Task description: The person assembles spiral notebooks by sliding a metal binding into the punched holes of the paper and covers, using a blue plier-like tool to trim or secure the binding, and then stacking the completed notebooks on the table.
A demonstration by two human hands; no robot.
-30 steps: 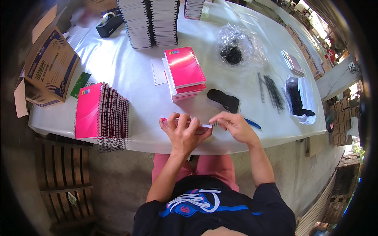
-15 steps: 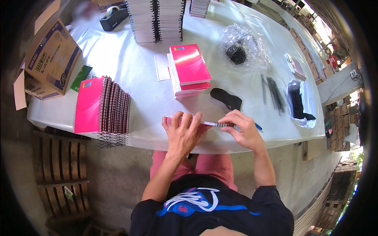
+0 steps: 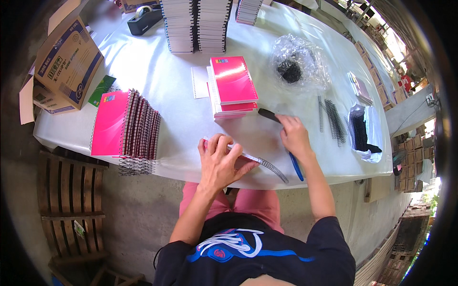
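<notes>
One spiral-bound notebook (image 3: 241,155) lies flat at the near edge of the white table (image 3: 157,71), its wire spine (image 3: 272,169) running rightward and slightly toward the person. The left hand (image 3: 219,162) presses down on it, fingers spread flat over the cover, not clamped around anything. The right hand (image 3: 293,136) is just beyond the spine's far end and reaches away from it toward a black tool (image 3: 268,114) lying on the table; its fingers curl over the tool's near end, though whether they have closed on it cannot be told. A blue pen (image 3: 296,167) lies just under that wrist. So the left hand is on the notebook and the right is apart from it. Farther out are a stack of pink notebooks (image 3: 231,86), an upright row of pink notebooks (image 3: 126,126), loose black coils (image 3: 334,121) and a cardboard box (image 3: 67,62).
</notes>
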